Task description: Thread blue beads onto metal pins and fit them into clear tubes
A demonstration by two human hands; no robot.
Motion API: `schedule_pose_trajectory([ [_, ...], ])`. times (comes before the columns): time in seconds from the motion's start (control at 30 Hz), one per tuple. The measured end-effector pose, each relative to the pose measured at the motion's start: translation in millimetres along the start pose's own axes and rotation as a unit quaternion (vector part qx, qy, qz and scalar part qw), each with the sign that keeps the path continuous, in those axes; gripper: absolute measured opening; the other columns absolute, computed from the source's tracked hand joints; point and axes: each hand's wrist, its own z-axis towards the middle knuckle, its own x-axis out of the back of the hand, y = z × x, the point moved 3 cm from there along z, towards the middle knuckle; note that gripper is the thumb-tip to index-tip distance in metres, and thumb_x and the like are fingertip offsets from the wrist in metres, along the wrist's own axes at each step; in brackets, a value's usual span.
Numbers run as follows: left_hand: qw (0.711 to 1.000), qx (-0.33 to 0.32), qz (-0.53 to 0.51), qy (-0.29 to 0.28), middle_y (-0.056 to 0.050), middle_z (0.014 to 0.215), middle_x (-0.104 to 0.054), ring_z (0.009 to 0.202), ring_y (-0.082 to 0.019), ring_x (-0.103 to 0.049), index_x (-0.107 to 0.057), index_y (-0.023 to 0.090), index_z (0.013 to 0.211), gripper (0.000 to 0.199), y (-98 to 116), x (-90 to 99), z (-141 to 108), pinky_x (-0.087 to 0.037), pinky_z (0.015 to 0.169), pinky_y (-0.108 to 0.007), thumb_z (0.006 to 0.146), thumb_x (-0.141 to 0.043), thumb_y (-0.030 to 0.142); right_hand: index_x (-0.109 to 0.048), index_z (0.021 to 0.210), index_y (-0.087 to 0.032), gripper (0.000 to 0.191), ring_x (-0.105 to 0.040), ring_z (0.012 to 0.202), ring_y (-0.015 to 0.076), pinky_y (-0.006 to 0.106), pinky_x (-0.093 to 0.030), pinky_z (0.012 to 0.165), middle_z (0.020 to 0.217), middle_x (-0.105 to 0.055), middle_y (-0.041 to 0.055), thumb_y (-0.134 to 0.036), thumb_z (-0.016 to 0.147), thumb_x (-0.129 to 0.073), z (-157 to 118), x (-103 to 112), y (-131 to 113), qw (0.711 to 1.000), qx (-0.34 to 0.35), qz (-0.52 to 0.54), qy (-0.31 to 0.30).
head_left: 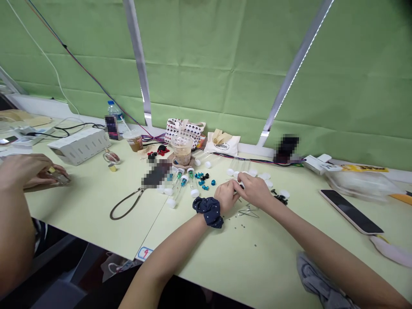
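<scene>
My left hand (225,196), with a navy dotted scrunchie (209,211) on its wrist, meets my right hand (255,189) over the table. Both hands are closed, fingertips together in a pinch; a small dark bit shows between them, too hidden to name. Just below lie bent metal wire pieces (248,212) and several tiny grey bits (243,226). Small black parts (281,197) sit right of my right hand. Left of my hands are small teal and black parts (205,182) and clear tubes with white caps (194,193).
A cup with a brown drink (182,151) stands behind the tubes. On the right lie a phone (350,211) and a clear plastic container (360,184). At far left, a co-worker's hands (30,171) hold a small glass bottle near a white box (80,146). A looped strap (126,206) lies nearby.
</scene>
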Motion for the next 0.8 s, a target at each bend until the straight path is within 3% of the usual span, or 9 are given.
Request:
schedule_pose_trajectory([
  [0.13,1.000,0.004,0.001,-0.001,-0.004,0.075,-0.058,0.069,-0.020,-0.057,-0.049,0.017,0.088,0.011,1,4.5,0,-0.041,0.059,-0.028,0.076,-0.049,0.019,-0.051,0.077,-0.017,0.023,-0.046,0.049,0.0141,0.025,-0.019,0.047,0.067,-0.058,0.0050,-0.031,0.087,-0.036,5,0,-7,1.000,-0.016,-0.013,0.006],
  [0.27,1.000,0.004,-0.004,0.004,-0.004,0.074,-0.059,0.068,-0.020,-0.057,-0.049,0.018,0.087,0.010,4,10.9,1,-0.040,0.060,-0.028,0.076,-0.049,0.019,-0.048,0.076,-0.019,0.017,-0.052,0.057,0.0155,0.024,-0.030,0.054,0.066,-0.058,0.0030,-0.027,0.086,-0.036,9,9,-12,0.994,-0.012,0.108,0.016],
  [0.37,1.000,0.001,0.001,-0.003,-0.004,0.073,-0.059,0.067,-0.020,-0.057,-0.048,0.017,0.086,0.010,9,14.1,1,-0.040,0.060,-0.028,0.077,-0.049,0.020,-0.047,0.086,-0.021,0.012,-0.053,0.057,0.0165,0.025,-0.035,0.058,0.065,-0.057,0.0011,-0.026,0.084,-0.037,8,15,-12,0.985,-0.040,0.166,0.028],
  [0.57,0.998,-0.009,0.025,-0.061,-0.006,0.077,-0.059,0.069,-0.021,-0.058,-0.047,0.017,0.091,0.014,27,19.1,2,-0.042,0.060,-0.030,0.082,-0.048,0.027,-0.045,0.095,-0.022,0.019,-0.054,0.059,0.0181,0.026,-0.037,0.058,0.068,-0.059,0.0005,-0.021,0.078,-0.038,2,13,-7,0.974,-0.068,0.214,0.030],
  [0.63,0.993,-0.042,0.053,-0.093,-0.008,0.084,-0.058,0.075,-0.022,-0.058,-0.047,0.017,0.092,0.021,29,32.4,2,-0.044,0.066,-0.032,0.081,-0.052,0.034,-0.046,0.094,-0.022,0.018,-0.054,0.058,0.0169,0.026,-0.037,0.059,0.068,-0.059,0.0002,-0.021,0.078,-0.038,1,9,-5,0.969,-0.071,0.237,0.030],
  [0.7,0.984,-0.081,0.118,-0.108,-0.010,0.092,-0.056,0.085,-0.026,-0.057,-0.047,0.018,0.093,0.040,24,56.8,-4,-0.044,0.074,-0.036,0.072,-0.061,0.049,-0.048,0.093,-0.021,0.016,-0.053,0.057,0.0155,0.025,-0.037,0.059,0.069,-0.059,0.0000,-0.024,0.081,-0.038,0,5,0,0.960,-0.093,0.258,0.052],
  [0.8,0.970,-0.030,0.228,-0.075,-0.009,0.096,-0.052,0.089,-0.025,-0.055,-0.047,0.019,0.097,0.040,-4,106.1,-28,-0.044,0.076,-0.037,0.076,-0.056,0.052,-0.051,0.086,-0.021,0.017,-0.052,0.055,0.0143,0.025,-0.038,0.057,0.070,-0.059,0.0006,-0.032,0.085,-0.038,1,-5,8,0.937,-0.151,0.303,0.092],
])
